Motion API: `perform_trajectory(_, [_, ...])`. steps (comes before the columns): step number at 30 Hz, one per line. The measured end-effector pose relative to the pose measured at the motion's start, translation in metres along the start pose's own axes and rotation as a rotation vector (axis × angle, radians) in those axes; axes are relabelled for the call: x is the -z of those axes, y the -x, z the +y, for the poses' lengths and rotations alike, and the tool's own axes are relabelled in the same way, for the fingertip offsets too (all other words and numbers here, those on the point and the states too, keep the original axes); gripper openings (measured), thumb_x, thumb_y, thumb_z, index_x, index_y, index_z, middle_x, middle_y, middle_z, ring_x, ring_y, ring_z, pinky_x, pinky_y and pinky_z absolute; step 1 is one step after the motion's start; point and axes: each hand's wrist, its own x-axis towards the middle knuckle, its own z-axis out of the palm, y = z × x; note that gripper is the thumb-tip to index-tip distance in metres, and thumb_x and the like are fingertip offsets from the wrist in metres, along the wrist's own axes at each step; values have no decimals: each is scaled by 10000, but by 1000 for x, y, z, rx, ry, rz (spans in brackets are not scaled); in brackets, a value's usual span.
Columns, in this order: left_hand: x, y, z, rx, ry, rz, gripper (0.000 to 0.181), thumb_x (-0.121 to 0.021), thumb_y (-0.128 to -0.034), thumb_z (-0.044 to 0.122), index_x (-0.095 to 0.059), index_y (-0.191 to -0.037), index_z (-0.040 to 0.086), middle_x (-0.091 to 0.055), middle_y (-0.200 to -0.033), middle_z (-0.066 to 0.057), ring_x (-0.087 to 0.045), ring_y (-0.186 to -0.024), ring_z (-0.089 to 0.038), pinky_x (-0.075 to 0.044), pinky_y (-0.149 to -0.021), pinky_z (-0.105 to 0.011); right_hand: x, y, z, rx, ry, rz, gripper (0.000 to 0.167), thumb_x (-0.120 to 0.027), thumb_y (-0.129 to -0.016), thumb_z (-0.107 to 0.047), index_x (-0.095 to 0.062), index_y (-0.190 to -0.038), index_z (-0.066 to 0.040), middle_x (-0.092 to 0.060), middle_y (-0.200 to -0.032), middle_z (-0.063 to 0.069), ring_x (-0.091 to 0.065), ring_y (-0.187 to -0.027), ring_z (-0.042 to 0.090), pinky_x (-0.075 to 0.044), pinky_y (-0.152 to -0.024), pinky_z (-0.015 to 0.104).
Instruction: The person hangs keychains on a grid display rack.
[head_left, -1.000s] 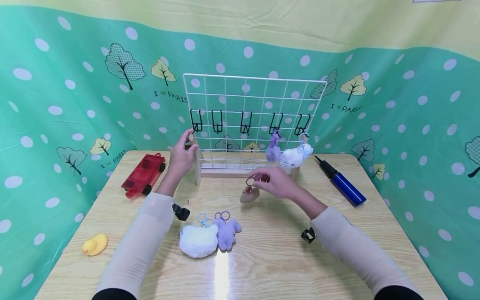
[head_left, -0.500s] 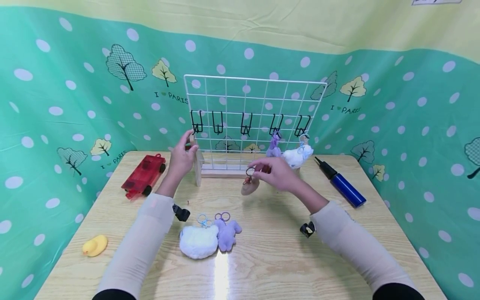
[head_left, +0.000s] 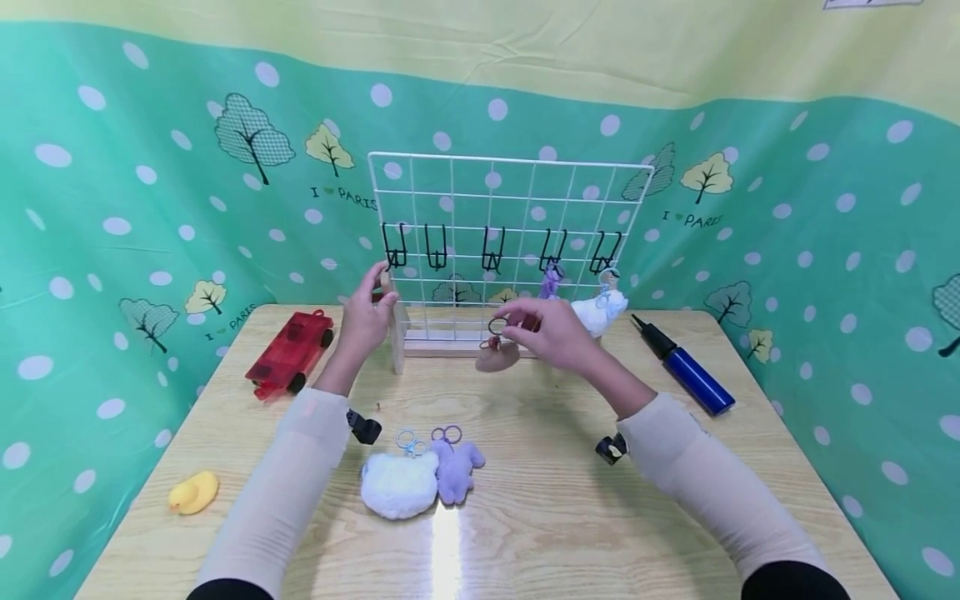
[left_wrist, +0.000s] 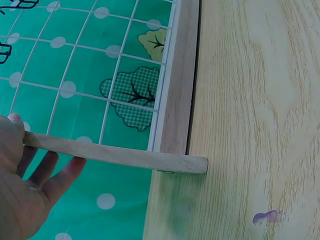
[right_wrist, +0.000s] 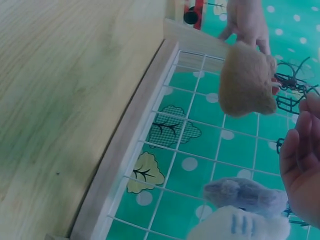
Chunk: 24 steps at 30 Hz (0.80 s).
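My left hand (head_left: pixel 365 312) holds the wooden side post (left_wrist: pixel 115 154) of a white wire grid rack (head_left: pixel 491 196), thumb on one face and fingers on the other. My right hand (head_left: pixel 551 333) pinches the ring of a brown plush keychain (right_wrist: pixel 245 80), which dangles in front of the rack's lower part. Several black hooks (head_left: pixel 492 250) line the grid. From the two right-hand ones hang a purple plush keychain (head_left: pixel 551 282), partly hidden behind my right hand, and a white plush keychain (head_left: pixel 600 312).
Another white plush keychain (head_left: pixel 399 486) and another purple plush keychain (head_left: pixel 455 472) lie side by side on the wooden table (head_left: pixel 555 517). At the left are a red toy car (head_left: pixel 291 354) and a yellow rubber duck (head_left: pixel 193 492). A blue hand pump (head_left: pixel 686 367) lies at the right.
My right hand has risen slightly towards the rack with the brown plush keychain, covering more of the hanging purple one. My left hand stays on the side post.
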Motion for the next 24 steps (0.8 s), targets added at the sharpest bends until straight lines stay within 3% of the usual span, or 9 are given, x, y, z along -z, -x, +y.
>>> perform_trajectory(10, [-1,-1,0,-2,-10,8,593,-544,-1062,269,-296,-1576,432,-518,-1496,-187,-574,-1295,-377,-565,-1001,-549,6,-14,-10,47,-14,132,247,-731,-944,-115,-734,-1191,-124,-724,-903,33,-628,-702,162,-545,-592,257])
perform_trajectory(24, [0,-1,-1,-9,-9,7,589,-538,-1066,261,-297,-1577,429,-529,-1480,-202,-570,-1306,-386,-564,-993,-564,8,-27,-16,-15,-33,256,207,-716,-959,-143,-749,-1159,-187,-707,-854,23,-599,-686,176,-482,-543,239])
